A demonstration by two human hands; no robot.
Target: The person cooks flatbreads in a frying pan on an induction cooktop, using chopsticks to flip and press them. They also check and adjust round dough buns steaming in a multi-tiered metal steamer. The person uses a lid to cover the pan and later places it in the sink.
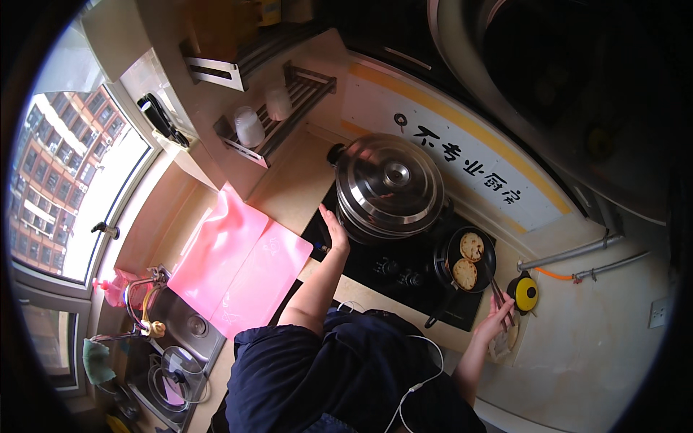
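My right hand (495, 318) grips a pair of chopsticks (495, 286), whose tips reach to the right side of a black frying pan (485, 287). Two round browned flatbreads (471, 247) lie flat in the pan, close together. The pan sits at the right of a black gas hob (373, 270), its handle slanting back toward me. Holding nothing, my left hand (334, 231) is stretched out straight at the hob's left edge. It is just beside a large lidded steel steamer pot (398, 205); I cannot tell whether they touch.
A pink mat (243, 265) covers the counter left of the hob. Beyond it is a steel sink (203, 338) with a glass lid (184, 368) in it. A yellow lidded pot (525, 295) stands right of the pan. Two jars (249, 127) stand on a wall rack (303, 100).
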